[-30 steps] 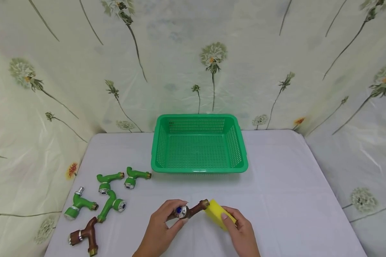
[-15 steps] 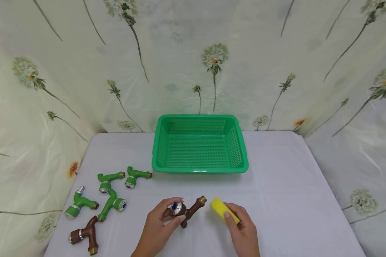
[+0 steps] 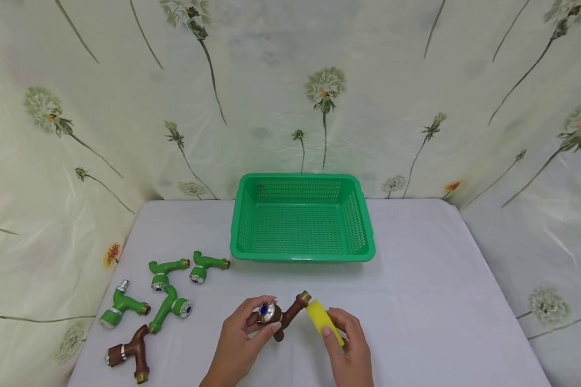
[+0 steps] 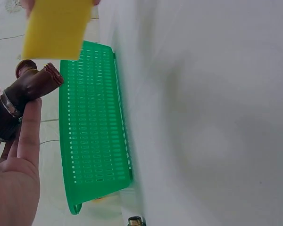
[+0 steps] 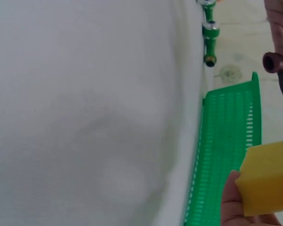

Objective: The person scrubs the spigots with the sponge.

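Observation:
My left hand (image 3: 243, 336) grips a brown faucet (image 3: 291, 313) by its chrome-ringed knob, thumb in front and fingers behind. The faucet's brass threaded end points up and to the right. A yellow sponge (image 3: 323, 322) is pinched between the thumb and fingers of my right hand (image 3: 351, 344), its upper edge right at the brass end in the head view. In the left wrist view the sponge (image 4: 59, 28) hangs close over the faucet (image 4: 30, 89). The right wrist view shows the sponge (image 5: 266, 179) beside the faucet, whose open spout (image 5: 271, 62) faces the camera.
A green plastic basket (image 3: 302, 257) stands at the back middle of the white-covered table (image 3: 431, 301). At the left lie several green faucets (image 3: 167, 307) and another brown faucet (image 3: 134, 353). A flower-printed sheet (image 3: 271, 80) hangs behind and at both sides.
The sponge left the faucet's brass end and has come back against it, turned more upright. My left hand has tilted the faucet so its spout now shows below the knob.

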Available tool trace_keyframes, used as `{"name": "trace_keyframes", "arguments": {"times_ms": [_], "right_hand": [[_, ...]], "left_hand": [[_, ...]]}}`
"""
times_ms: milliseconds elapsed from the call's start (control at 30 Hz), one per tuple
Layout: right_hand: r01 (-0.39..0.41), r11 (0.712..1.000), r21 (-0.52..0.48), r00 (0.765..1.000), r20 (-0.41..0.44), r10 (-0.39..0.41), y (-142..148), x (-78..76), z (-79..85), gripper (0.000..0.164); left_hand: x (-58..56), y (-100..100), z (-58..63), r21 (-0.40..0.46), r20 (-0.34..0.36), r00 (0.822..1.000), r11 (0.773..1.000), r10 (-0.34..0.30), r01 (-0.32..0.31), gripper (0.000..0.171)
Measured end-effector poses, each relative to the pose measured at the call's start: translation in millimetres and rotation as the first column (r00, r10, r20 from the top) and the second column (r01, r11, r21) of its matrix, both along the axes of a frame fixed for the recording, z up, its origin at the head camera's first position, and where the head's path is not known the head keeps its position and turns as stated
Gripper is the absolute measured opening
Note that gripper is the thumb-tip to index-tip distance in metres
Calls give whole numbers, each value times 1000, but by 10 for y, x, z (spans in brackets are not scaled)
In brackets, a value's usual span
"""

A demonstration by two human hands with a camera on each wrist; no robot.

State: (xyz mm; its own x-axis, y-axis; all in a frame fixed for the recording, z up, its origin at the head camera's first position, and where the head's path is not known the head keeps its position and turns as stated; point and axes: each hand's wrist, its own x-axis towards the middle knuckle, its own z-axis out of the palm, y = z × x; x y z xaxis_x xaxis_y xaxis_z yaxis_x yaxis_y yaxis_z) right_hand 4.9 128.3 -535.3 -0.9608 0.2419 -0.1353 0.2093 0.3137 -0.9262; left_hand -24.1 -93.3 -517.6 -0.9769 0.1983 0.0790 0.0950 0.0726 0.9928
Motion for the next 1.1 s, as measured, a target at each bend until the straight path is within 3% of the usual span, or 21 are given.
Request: {"name": "trace_keyframes", "arguments": {"times_ms": [200,433,633,733,867,967,1100], "right_hand": [[45,999,5,994,-104,-44,-3,-22,75,33],[12,1000,11,997,-78,-11,-67,24,2,33],[54,998,43,995,-85,-50,6,-18,31,36],[78,997,13,989,-127,-75,13,-49,84,42],[20,998,-55,986,-167,-29,-51,-67,101,40],[-16,996,-86,993,-120,6,-109,-57,53,38],[-2,995,-95,1000,-23,-1,-109,-48,-38,42]], "left_hand": [[1,38,-18,-22,23,1000,1000,-8,8,47],[-23,39,-2,-64,28,1000,998,10,-9,50],[-24,30,-5,-41,28,1000,999,13,-12,49],[-25,43,-4,-23,29,1000,1000,6,-6,49],[-27,75,12,-15,32,999,1000,9,-8,50],[-34,93,32,-15,25,999,1000,22,-22,49],[-71,74,107,-3,21,999,999,48,-47,47]]}}
